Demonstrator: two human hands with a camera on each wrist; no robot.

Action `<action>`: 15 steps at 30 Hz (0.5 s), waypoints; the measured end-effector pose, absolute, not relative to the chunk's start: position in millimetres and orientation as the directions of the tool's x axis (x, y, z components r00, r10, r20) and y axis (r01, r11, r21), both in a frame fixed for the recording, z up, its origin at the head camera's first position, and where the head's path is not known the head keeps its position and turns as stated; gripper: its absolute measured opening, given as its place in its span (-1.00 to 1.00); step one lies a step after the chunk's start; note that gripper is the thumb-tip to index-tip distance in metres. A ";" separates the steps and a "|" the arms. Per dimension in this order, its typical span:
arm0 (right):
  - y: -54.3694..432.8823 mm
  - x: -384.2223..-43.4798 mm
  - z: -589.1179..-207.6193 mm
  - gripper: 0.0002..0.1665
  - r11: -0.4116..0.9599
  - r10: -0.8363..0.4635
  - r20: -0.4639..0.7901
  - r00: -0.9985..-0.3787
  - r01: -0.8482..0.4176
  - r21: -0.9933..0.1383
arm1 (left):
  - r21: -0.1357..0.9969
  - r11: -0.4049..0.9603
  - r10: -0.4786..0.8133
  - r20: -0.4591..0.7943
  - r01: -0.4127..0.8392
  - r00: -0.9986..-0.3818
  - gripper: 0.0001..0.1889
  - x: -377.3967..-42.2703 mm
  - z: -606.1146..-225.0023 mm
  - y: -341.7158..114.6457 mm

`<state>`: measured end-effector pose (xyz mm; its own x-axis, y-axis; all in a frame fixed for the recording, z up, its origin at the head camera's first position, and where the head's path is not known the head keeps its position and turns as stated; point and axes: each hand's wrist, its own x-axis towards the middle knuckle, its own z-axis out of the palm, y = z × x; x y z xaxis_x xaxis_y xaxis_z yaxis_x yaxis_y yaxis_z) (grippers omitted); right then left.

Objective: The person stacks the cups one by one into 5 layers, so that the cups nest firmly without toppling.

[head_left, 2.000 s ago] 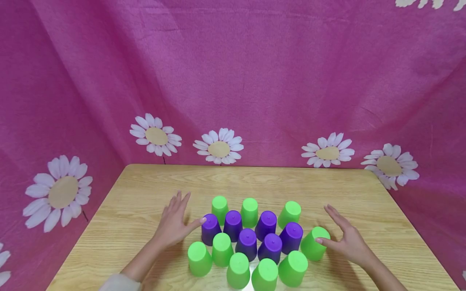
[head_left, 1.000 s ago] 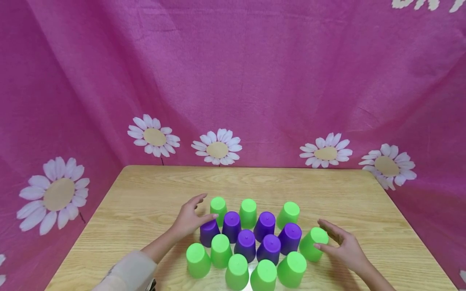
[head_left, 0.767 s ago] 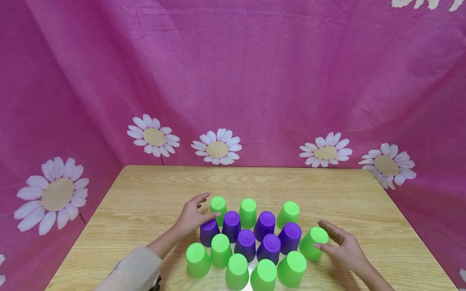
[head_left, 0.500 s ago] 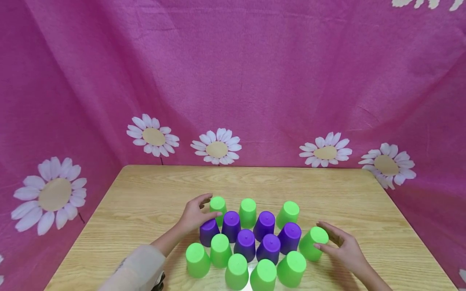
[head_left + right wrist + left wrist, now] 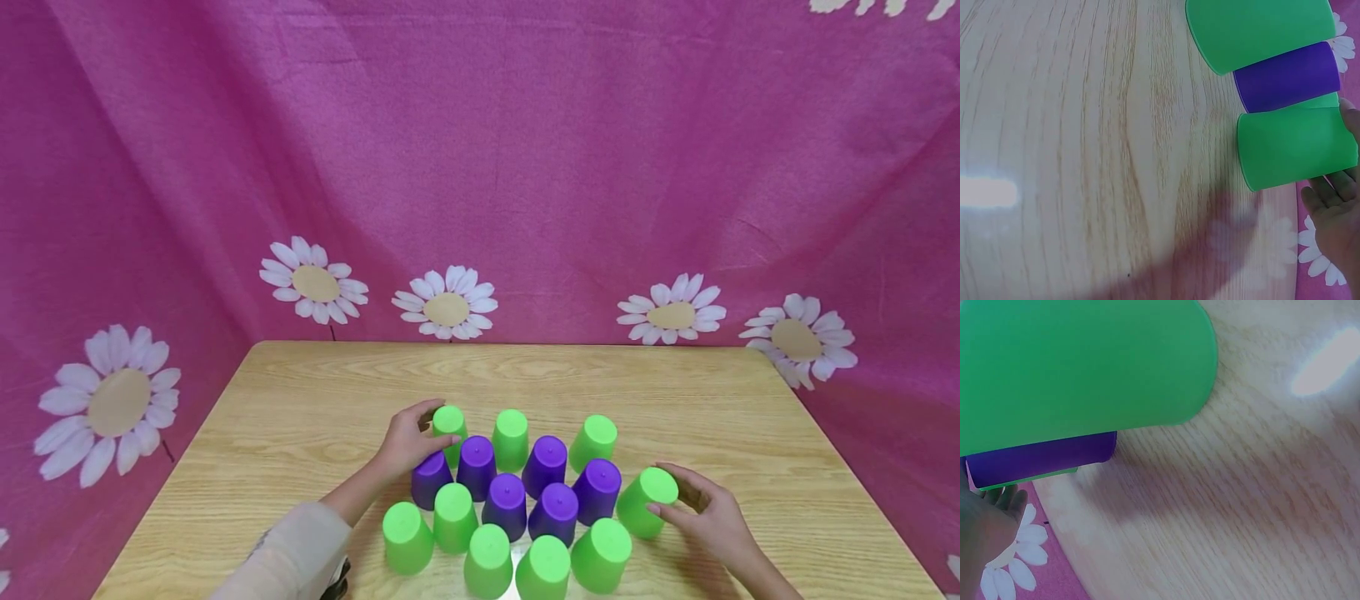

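Observation:
Upside-down plastic cups, bright green and purple, stand in a cluster at the front of the table. My left hand [image 5: 401, 446] grips the back-left green cup [image 5: 449, 423], its thumb across the cup's front, above a purple cup [image 5: 430, 483], and its fingers at the far side. At the cluster's right end my right hand [image 5: 716, 517] holds another green cup [image 5: 643, 504], thumb on the near side, fingers behind. The right wrist view shows this cup [image 5: 1294, 150] lying between thumb and fingers. In the left wrist view, a nearer green cup [image 5: 1085, 369] hides most of the held one.
Several purple cups [image 5: 546, 467] fill the middle of the cluster. Along the front edge is a row of green cups [image 5: 487, 562], with two more green cups [image 5: 512, 437] at the back. The wooden table [image 5: 525, 371] meets a pink daisy-print cloth [image 5: 555, 167] behind.
My left hand has come right and inward from beside the purple cup to the back-left green cup. The right hand has closed in around its green cup. The cups stand where they were.

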<state>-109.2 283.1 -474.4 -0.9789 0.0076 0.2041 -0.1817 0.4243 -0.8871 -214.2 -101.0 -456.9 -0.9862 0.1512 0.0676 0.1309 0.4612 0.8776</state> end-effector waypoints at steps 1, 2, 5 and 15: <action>282.9 -109.2 -474.4 -0.40 0.419 0.014 0.206 -0.978 -0.181 -0.890 | 0.877 0.463 0.152 0.065 0.129 -0.986 -0.36 -214.3 -456.3 -100.8; 282.8 -109.2 -474.5 -0.41 0.418 0.021 0.206 -0.978 -0.178 -0.891 | 0.877 0.464 0.153 0.063 0.128 -0.986 -0.36 -214.7 -455.9 -100.5; 282.5 -109.2 -475.3 -0.43 0.420 0.032 0.222 -0.974 -0.189 -0.888 | 0.877 0.464 0.162 0.053 0.123 -0.985 -0.37 -215.4 -454.7 -100.0; 282.2 -113.1 -468.2 -0.48 0.470 0.027 0.275 -0.961 -0.230 -0.852 | 0.862 0.497 0.199 -0.004 0.098 -0.980 -0.36 -219.9 -448.1 -99.9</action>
